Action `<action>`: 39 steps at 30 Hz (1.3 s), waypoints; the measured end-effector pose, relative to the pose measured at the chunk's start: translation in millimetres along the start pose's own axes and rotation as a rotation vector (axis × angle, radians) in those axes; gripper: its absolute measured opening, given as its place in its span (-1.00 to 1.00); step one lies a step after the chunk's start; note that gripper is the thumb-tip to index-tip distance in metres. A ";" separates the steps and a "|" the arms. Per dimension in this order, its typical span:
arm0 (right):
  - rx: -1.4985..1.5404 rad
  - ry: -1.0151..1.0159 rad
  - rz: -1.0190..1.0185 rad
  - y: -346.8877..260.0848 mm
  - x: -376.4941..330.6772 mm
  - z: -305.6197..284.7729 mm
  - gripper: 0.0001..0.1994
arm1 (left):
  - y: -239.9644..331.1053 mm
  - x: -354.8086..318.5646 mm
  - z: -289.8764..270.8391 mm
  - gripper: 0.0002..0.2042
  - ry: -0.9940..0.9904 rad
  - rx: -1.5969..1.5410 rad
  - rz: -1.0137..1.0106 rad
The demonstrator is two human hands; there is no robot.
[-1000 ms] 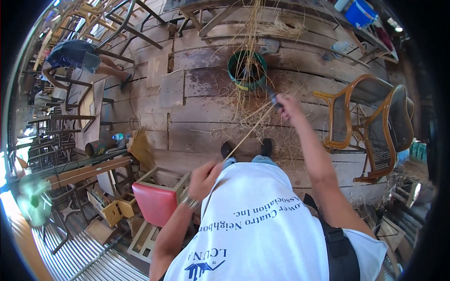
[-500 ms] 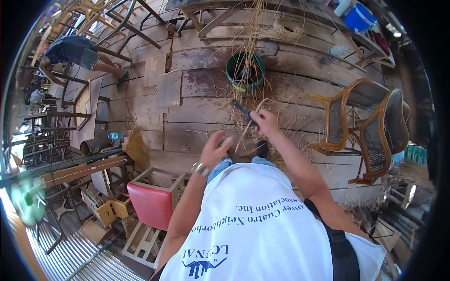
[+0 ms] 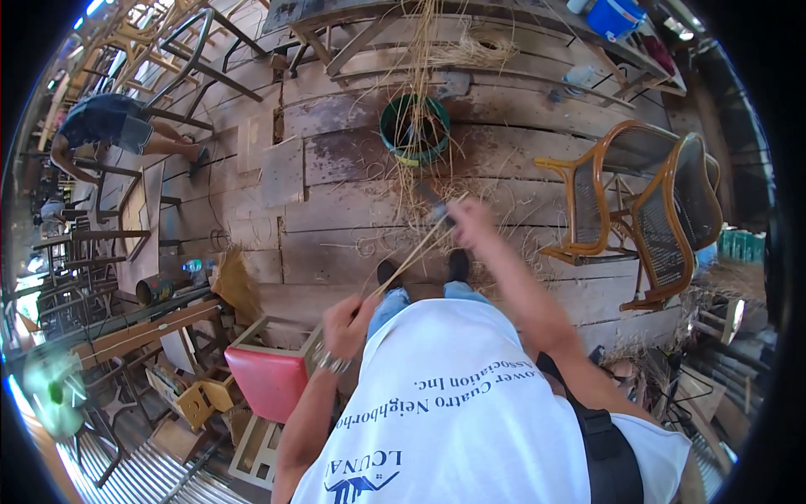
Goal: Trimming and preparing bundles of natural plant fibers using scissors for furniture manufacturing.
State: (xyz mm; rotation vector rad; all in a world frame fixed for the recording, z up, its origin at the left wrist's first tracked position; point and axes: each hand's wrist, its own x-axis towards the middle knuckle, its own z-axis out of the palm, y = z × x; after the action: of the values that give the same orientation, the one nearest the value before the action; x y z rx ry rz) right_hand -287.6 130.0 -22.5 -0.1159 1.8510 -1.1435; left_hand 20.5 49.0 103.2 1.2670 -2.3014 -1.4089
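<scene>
A long pale rattan strip (image 3: 411, 258) stretches slantwise in front of my body. My left hand (image 3: 346, 324), with a metal watch at its wrist, is closed on the strip's near end. My right hand (image 3: 473, 225) is wrapped round a dark-handled knife (image 3: 432, 198), slightly blurred by motion. The strip's far end meets the knife by my right thumb; the exact contact is too blurred to tell. Beyond my hands stands a green bucket (image 3: 387, 141) with long rattan strands (image 3: 421, 55) hanging into it from the bench.
Rattan shavings litter the plank floor (image 3: 336, 206). A wooden bench (image 3: 369, 57) with a coil of strands (image 3: 480, 52) by it lies ahead. At right stands a curved rattan chair (image 3: 621, 197); at left, a red-seated stool (image 3: 267, 382). Another person (image 3: 105, 122) bends among chair frames far left.
My left hand has closed on the strip and drawn back toward my body, pulling the strip taut. My right hand still grips the knife. The view has shifted slightly.
</scene>
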 end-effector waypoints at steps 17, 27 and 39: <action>-0.245 -0.248 -0.181 -3.1 -32.0 73.5 -0.64 | -42.7 38.8 37.9 -0.50 -0.106 -0.588 -0.369; -0.444 -0.104 -0.187 19.0 -6.5 93.4 -0.64 | -31.4 21.1 60.6 -0.68 0.198 -0.062 -0.125; -0.206 -0.035 -0.079 -47.4 35.3 11.0 -0.69 | -185.2 -133.1 -37.9 -0.35 0.167 0.485 -0.013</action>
State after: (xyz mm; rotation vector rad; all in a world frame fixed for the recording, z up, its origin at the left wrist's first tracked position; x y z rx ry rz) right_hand -316.5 78.4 -11.8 -0.3271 1.9441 -0.9951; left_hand 230.7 84.4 13.6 1.4517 -2.6040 -0.7255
